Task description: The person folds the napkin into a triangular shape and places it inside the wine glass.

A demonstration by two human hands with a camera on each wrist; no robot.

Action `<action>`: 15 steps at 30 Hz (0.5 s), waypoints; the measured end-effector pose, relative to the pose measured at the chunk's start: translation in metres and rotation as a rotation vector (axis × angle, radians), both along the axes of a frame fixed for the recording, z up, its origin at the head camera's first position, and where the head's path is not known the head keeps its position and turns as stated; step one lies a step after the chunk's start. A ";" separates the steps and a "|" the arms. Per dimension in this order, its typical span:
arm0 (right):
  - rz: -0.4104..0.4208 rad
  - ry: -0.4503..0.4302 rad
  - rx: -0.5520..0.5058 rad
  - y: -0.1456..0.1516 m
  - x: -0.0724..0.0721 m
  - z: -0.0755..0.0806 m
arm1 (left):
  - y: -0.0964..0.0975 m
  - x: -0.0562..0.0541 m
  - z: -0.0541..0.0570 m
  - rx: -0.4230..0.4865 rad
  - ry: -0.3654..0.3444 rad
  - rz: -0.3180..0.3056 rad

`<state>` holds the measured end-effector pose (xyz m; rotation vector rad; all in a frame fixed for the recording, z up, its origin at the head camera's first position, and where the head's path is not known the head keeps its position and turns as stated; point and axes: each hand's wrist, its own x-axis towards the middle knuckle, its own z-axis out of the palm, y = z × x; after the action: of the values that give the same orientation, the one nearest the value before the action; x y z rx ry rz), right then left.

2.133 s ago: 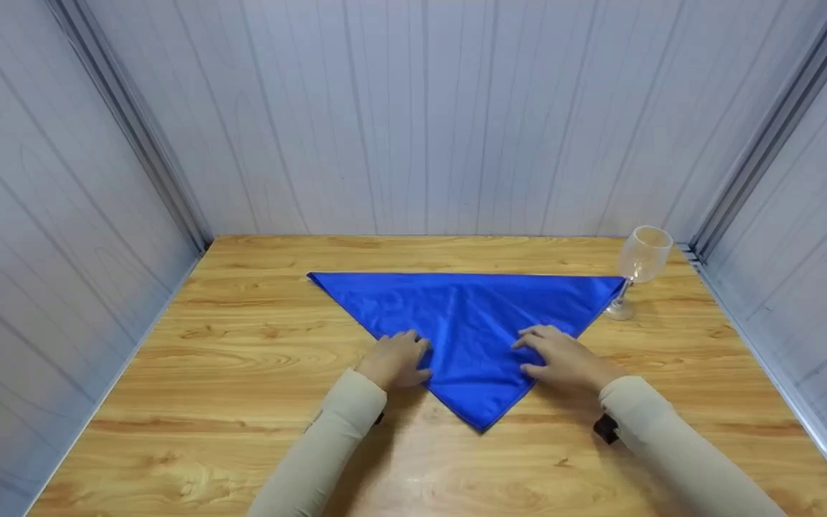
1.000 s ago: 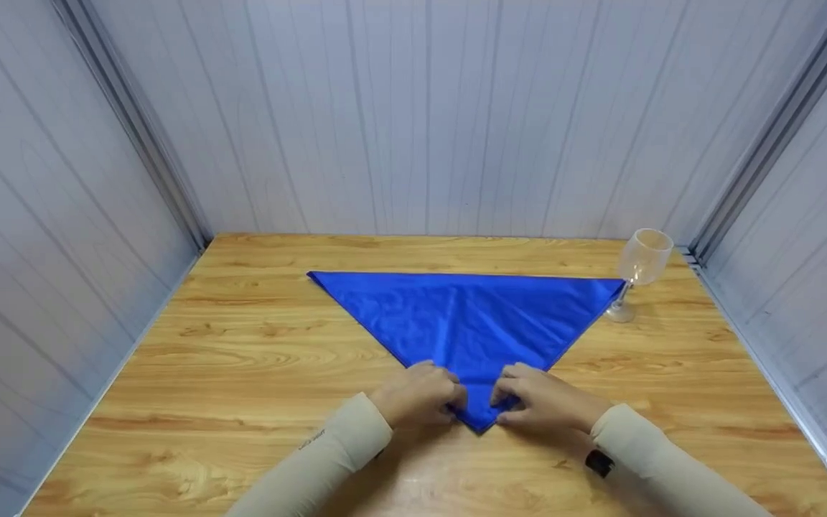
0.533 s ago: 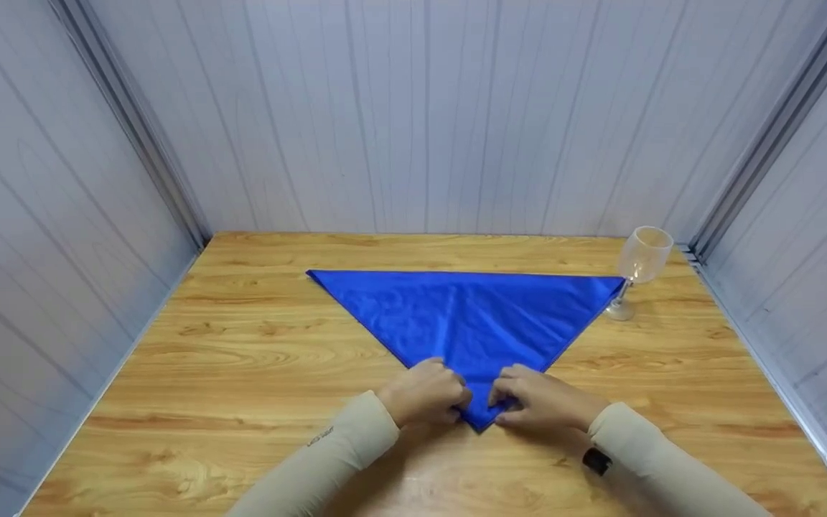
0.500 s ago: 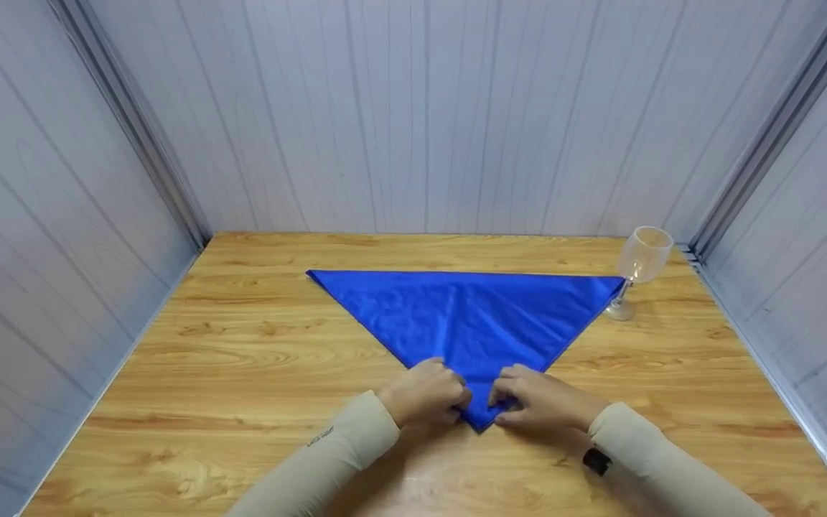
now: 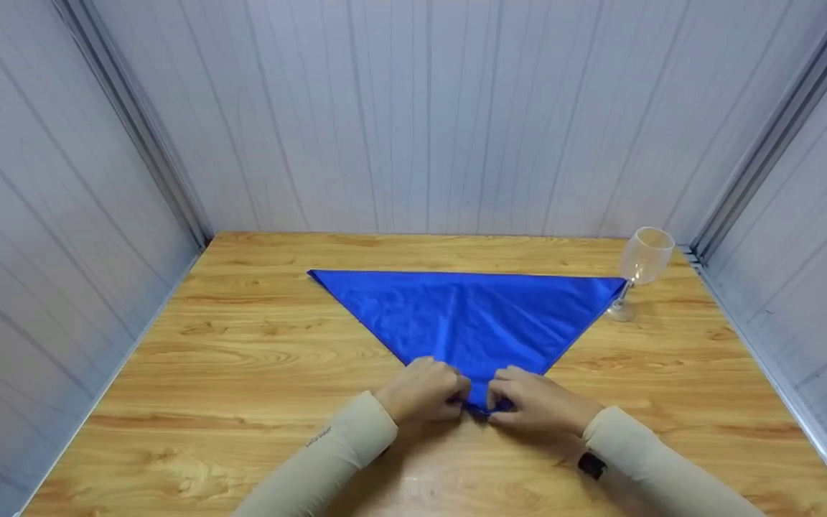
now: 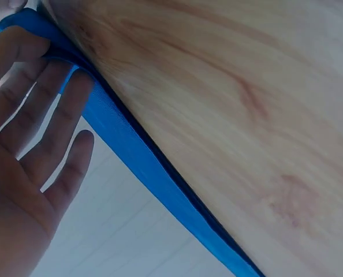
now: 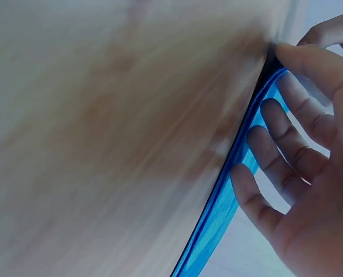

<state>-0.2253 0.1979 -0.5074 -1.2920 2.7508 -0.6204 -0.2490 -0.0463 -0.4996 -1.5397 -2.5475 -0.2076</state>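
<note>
A blue cloth (image 5: 456, 316) folded into a triangle lies on the table, long edge at the back. Its near corner is turned up between my two hands. My left hand (image 5: 424, 390) pinches the cloth's left slanted edge close to that corner. Thumb and index finger meet on the cloth (image 6: 131, 144) in the left wrist view, the other fingers spread loosely. My right hand (image 5: 539, 401) pinches the right slanted edge opposite. In the right wrist view its thumb (image 7: 310, 63) lies at the edge of the cloth (image 7: 217, 213). Exactly how the corner is folded is hidden by the fingers.
A clear stemmed glass (image 5: 643, 258) stands at the right back, its foot beside the cloth's right corner. The wood-grain table (image 5: 241, 402) is bounded by pale panel walls (image 5: 385, 115) at the back and both sides.
Both hands came down the slanted edges towards the near corner and took hold there. Since half a second ago, the pointed tip has turned up, leaving a blunt near edge. The glass stays put.
</note>
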 end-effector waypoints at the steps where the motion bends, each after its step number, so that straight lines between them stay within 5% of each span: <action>1: 0.003 0.000 -0.008 0.000 0.000 0.000 | 0.000 0.000 0.000 0.001 -0.003 0.004; 9: 0.014 -0.033 -0.012 -0.001 -0.003 0.000 | 0.000 0.002 0.000 0.034 -0.027 0.025; 15: -0.007 -0.074 0.030 -0.003 -0.004 0.002 | 0.002 0.002 -0.001 0.014 -0.138 0.072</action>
<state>-0.2295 0.1948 -0.5056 -1.2279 2.6965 -0.6122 -0.2473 -0.0444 -0.5002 -1.4739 -2.6948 -0.3326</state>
